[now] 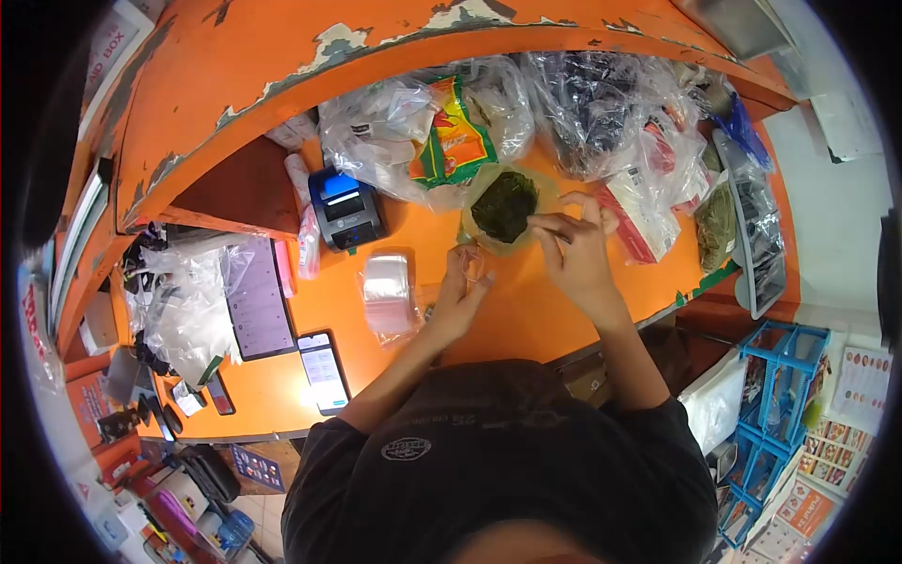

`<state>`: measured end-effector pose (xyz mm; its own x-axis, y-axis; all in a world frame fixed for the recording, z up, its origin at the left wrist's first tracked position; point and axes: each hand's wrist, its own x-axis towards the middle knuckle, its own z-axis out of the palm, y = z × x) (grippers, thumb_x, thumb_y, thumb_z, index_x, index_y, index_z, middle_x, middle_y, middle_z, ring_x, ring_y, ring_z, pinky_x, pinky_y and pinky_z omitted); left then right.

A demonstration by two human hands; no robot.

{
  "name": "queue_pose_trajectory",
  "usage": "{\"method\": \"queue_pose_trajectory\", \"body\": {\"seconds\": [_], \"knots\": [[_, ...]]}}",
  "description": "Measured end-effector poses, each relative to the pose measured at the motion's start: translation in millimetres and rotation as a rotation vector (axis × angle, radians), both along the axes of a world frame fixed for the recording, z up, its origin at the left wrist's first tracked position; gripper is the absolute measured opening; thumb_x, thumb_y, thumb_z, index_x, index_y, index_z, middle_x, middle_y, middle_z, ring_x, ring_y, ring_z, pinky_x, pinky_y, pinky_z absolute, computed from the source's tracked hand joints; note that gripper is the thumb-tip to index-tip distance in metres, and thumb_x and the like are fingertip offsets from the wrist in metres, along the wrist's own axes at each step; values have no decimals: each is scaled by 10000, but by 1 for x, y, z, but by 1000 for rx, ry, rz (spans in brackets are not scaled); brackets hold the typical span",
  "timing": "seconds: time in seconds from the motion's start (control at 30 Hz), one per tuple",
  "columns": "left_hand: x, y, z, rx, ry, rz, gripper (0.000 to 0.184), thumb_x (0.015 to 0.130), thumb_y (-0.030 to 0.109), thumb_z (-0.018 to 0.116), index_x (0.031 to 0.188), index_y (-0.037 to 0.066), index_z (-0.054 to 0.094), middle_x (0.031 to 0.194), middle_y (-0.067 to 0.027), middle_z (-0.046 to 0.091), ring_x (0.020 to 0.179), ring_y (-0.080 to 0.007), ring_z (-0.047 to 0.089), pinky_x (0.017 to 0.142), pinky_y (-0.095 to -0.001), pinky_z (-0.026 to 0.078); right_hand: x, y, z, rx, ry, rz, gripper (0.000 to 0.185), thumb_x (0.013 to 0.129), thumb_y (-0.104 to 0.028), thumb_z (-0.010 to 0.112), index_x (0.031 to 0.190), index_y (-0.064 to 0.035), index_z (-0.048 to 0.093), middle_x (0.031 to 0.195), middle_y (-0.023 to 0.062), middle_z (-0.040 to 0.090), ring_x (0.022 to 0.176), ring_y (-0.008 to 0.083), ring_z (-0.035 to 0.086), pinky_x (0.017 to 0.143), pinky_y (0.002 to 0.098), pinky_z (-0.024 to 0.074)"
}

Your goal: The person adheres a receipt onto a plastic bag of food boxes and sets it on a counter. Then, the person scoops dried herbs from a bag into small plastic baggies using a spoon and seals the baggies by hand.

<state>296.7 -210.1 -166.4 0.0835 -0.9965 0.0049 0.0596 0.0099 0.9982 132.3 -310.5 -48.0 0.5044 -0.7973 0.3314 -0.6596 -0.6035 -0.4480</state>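
Observation:
An open pale bag or container (pixel 520 246) of dark green leafy stuff (pixel 505 205) stands on the orange counter (pixel 526 305). My left hand (pixel 462 287) is at its lower left, fingers pinched on a small clear plastic bag (pixel 475 266). At the right side of the leafy stuff is my right hand (pixel 575 242), with thumb and index finger close together near the rim. Whatever that pinch holds is too small to make out. A stack of clear zip bags (pixel 388 293) lies left of my left hand.
Plastic bags with a green and orange packet (pixel 458 136) lie behind. A label printer (pixel 348 211), a tablet (pixel 256 305) and a phone (pixel 323 373) are to the left. Red and white boxes (pixel 642 221) and a grey tray (pixel 752 226) sit right. An orange shelf edge (pixel 395 58) overhangs.

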Motion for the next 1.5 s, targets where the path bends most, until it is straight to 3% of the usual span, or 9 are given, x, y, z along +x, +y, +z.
{"method": "queue_pose_trajectory", "body": {"seconds": [0.3,0.5,0.6,0.7,0.9,1.0,1.1,1.37,1.5], "knots": [[-4,5,2,200,94,-38,358,941,122,509,1238,49,323,1208,-98,407,1200,-192,389,1041,-324,271,0,-9,-17,122,-51,69,132,781,-71,659,893,-104,719,893,64,687,1089,234,476,898,430,245],[-4,4,-14,119,90,-58,371,940,106,485,1259,52,303,1275,-115,384,1294,-210,320,1059,-339,251,3,-8,-10,117,-56,10,145,800,-98,670,924,-141,730,937,66,563,1040,231,461,875,386,270],[-4,3,0,148,158,-66,379,944,122,481,1267,58,294,1285,-110,375,1298,-205,312,1049,-342,260,5,-5,-24,229,-108,43,115,815,-138,683,918,-151,732,920,71,568,1025,241,458,877,380,263],[-5,5,-8,161,109,-44,381,950,150,481,1270,66,291,1285,-100,372,1297,-196,313,1035,-335,268,3,-13,-29,115,-132,-44,82,829,-179,668,854,-119,718,946,18,666,1036,232,458,853,407,273],[-6,5,-7,181,171,13,389,925,147,532,1219,21,311,1183,-125,384,1190,-212,349,1048,-359,246,-3,-19,-34,270,-223,-50,104,874,-132,644,923,-76,718,835,87,679,824,222,600,792,360,396],[-2,6,-1,83,24,90,399,920,177,541,1219,10,335,1175,-133,400,1182,-233,372,1051,-380,256,-6,-20,-33,306,-318,-107,121,888,-111,630,925,-17,697,778,105,694,744,198,641,743,316,458],[6,9,21,29,-47,205,427,904,189,545,1237,0,356,1162,-136,415,1161,-243,395,1054,-391,265,-8,-18,-40,439,-412,-117,131,906,-89,606,930,15,682,790,91,697,791,166,647,723,300,489],[38,1,48,-264,-131,395,571,848,333,581,1281,31,365,1093,-89,431,1070,-202,425,956,-368,327,-16,-16,-48,642,-705,-243,166,936,-105,572,948,18,683,840,71,705,824,131,637,809,275,462],[42,-22,100,-414,61,249,686,834,347,623,1345,30,294,1097,-97,417,1101,-227,416,1027,-407,285,-26,-19,-44,542,-726,-268,169,937,-91,559,918,17,688,833,61,697,841,139,641,813,278,462]]}}
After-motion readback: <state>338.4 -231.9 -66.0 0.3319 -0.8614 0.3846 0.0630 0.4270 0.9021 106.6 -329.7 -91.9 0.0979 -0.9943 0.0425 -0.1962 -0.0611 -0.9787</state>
